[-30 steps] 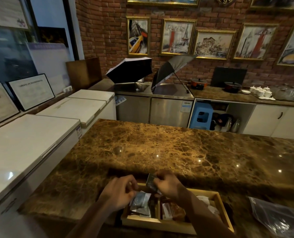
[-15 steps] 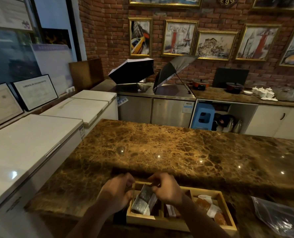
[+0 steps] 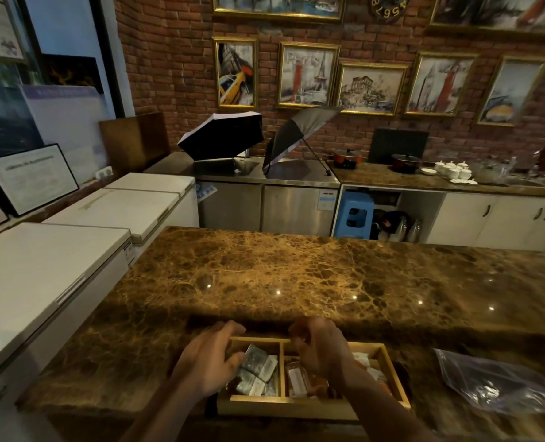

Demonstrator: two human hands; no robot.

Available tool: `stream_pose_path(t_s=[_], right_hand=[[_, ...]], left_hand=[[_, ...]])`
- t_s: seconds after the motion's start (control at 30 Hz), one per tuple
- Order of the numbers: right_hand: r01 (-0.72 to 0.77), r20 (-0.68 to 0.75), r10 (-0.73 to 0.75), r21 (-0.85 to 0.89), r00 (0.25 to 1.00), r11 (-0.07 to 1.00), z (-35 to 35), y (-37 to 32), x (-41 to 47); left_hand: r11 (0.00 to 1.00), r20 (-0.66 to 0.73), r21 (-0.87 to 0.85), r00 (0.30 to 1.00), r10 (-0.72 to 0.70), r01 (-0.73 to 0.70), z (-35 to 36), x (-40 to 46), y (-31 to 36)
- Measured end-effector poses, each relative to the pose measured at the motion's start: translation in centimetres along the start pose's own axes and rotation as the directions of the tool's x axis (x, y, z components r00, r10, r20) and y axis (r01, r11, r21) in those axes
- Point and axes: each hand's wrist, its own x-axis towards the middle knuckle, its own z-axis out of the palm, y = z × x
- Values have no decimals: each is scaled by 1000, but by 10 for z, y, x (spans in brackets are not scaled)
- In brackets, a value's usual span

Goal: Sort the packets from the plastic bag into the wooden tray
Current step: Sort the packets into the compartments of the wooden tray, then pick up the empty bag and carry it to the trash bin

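A brown marble counter (image 3: 296,275) fills the view, with a wooden tray (image 3: 312,405) at its near edge and a clear plastic bag (image 3: 500,381) lying well apart to the right. Silver packets (image 3: 258,366) are piled in the tray's left compartment; orange and white packets (image 3: 300,379) fill the middle one. The left hand (image 3: 210,362) rests over the tray's left end, fingers loosely spread, thumb touching the silver packets. The right hand (image 3: 320,347) hovers above the middle compartment, fingers curled; whether it holds anything cannot be told
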Motion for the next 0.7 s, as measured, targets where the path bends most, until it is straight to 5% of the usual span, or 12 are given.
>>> stream_pose_path(t_s=[0.7], right_hand=[[-205, -124, 199, -38, 972, 978, -112, 124, -74]], left_hand=[[992, 182, 89, 980, 75, -93, 41, 27, 124]])
